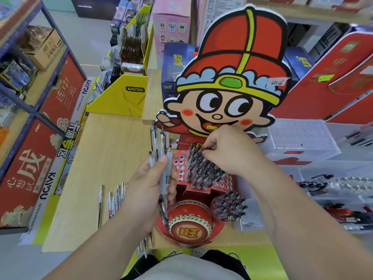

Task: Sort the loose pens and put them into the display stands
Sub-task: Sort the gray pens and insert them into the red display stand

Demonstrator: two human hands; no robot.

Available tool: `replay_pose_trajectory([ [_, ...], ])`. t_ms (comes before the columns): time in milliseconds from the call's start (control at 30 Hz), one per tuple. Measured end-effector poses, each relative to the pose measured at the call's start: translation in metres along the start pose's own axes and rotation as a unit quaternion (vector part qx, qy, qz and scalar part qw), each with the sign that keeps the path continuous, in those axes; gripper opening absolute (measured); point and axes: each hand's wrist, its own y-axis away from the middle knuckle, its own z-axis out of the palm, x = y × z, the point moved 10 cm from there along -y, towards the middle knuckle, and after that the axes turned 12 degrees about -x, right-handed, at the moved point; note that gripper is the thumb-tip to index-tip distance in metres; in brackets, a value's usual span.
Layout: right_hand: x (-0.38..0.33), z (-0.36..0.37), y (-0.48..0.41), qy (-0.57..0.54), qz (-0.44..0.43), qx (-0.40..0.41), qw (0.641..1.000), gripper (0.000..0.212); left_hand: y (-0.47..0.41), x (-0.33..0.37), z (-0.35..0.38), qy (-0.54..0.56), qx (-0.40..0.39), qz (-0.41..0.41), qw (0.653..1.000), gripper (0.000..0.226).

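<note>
The display stand [180, 165] at centre was judged partly filled, a dark pen [206, 148] being pinched over it by the right hand [228, 150], a bunch [163, 158] gripped by the left hand [148, 189], loose pens [113, 201] left at lower left.
</note>
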Motion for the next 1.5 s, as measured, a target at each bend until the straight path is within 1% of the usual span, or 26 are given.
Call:
replay_pose_trajectory([
  [67, 0.002, -0.001, 0.002, -0.007, 0.002, -0.002, 1.000, 0.015, 0.002, 0.003, 0.004, -0.007, -0.018, 0.002, 1.000, 0.029],
  [100, 0.003, -0.005, 0.005, -0.021, -0.001, 0.010, 1.000, 0.018, 0.003, 0.004, 0.006, -0.010, -0.026, 0.004, 1.000, 0.033],
  [167, 0.003, -0.017, 0.018, -0.070, -0.017, 0.073, 0.995, 0.024, 0.005, 0.008, 0.010, -0.015, -0.041, 0.009, 0.999, 0.038],
  [233, -0.006, -0.030, 0.037, -0.125, -0.055, 0.139, 0.981, 0.019, 0.007, 0.011, 0.013, -0.023, -0.053, 0.013, 0.998, 0.038],
  [267, -0.014, -0.030, 0.045, -0.144, -0.074, 0.146, 0.976, 0.015, 0.008, 0.012, 0.015, -0.028, -0.059, 0.016, 0.998, 0.036],
  [300, -0.021, -0.027, 0.051, -0.162, -0.091, 0.136, 0.973, 0.012, 0.008, 0.014, 0.018, -0.034, -0.068, 0.020, 0.997, 0.033],
  [367, -0.032, -0.009, 0.057, -0.222, -0.114, 0.080, 0.965, 0.014, 0.009, 0.017, 0.027, -0.048, -0.089, 0.029, 0.994, 0.027],
  [433, -0.037, 0.007, 0.059, -0.296, -0.136, 0.028, 0.945, 0.013, 0.010, 0.018, 0.037, -0.057, -0.109, 0.029, 0.992, 0.025],
  [500, -0.029, 0.010, 0.061, -0.358, -0.136, 0.037, 0.923, 0.011, 0.010, 0.016, 0.043, -0.069, -0.122, 0.019, 0.990, 0.028],
  [567, -0.012, 0.003, 0.063, -0.389, -0.106, 0.069, 0.913, 0.008, 0.011, 0.014, 0.046, -0.090, -0.126, 0.008, 0.988, 0.030],
  [600, -0.005, 0.002, 0.063, -0.403, -0.096, 0.068, 0.907, 0.005, 0.011, 0.013, 0.047, -0.101, -0.127, 0.005, 0.987, 0.031],
  [633, -0.001, 0.001, 0.063, -0.416, -0.094, 0.056, 0.903, 0.005, 0.012, 0.012, 0.048, -0.108, -0.127, 0.003, 0.986, 0.032],
  [667, 0.001, 0.001, 0.063, -0.418, -0.095, 0.045, 0.903, 0.010, 0.012, 0.012, 0.050, -0.113, -0.128, 0.002, 0.985, 0.032],
  [733, 0.003, 0.001, 0.064, -0.393, -0.102, 0.036, 0.913, 0.016, 0.013, 0.010, 0.056, -0.117, -0.133, -0.001, 0.984, 0.032],
  [800, -0.002, 0.002, 0.067, -0.372, -0.116, 0.033, 0.920, 0.012, 0.013, 0.010, 0.064, -0.119, -0.141, 0.001, 0.983, 0.031],
  [867, -0.001, 0.002, 0.069, -0.382, -0.124, 0.031, 0.915, 0.008, 0.013, 0.009, 0.069, -0.117, -0.146, 0.001, 0.982, 0.030],
  [933, 0.008, -0.003, 0.072, -0.421, -0.114, 0.045, 0.899, 0.007, 0.012, 0.010, 0.071, -0.118, -0.143, -0.005, 0.983, 0.028],
  [1033, 0.031, -0.021, 0.076, -0.518, -0.093, 0.099, 0.845, 0.010, 0.010, 0.011, 0.063, -0.119, -0.111, -0.014, 0.987, 0.021],
  [1100, 0.045, -0.035, 0.081, -0.548, -0.095, 0.140, 0.820, 0.013, 0.007, 0.013, 0.056, -0.122, -0.083, -0.011, 0.989, 0.021],
  [1133, 0.051, -0.040, 0.083, -0.552, -0.097, 0.154, 0.814, 0.013, 0.006, 0.015, 0.053, -0.124, -0.073, -0.007, 0.990, 0.022],
  [1233, 0.062, -0.049, 0.087, -0.545, -0.110, 0.160, 0.816, 0.013, 0.004, 0.018, 0.049, -0.125, -0.051, 0.004, 0.991, 0.022],
  [1300, 0.060, -0.047, 0.087, -0.536, -0.127, 0.125, 0.825, 0.017, 0.004, 0.021, 0.050, -0.130, -0.044, 0.009, 0.990, 0.022],
  [1367, 0.053, -0.041, 0.085, -0.505, -0.136, 0.071, 0.849, 0.017, 0.003, 0.022, 0.050, -0.129, -0.035, 0.013, 0.991, 0.020],
  [1500, 0.042, -0.020, 0.085, -0.394, -0.123, -0.065, 0.909, 0.014, 0.001, 0.028, 0.041, -0.145, 0.011, 0.044, 0.988, 0.014],
])
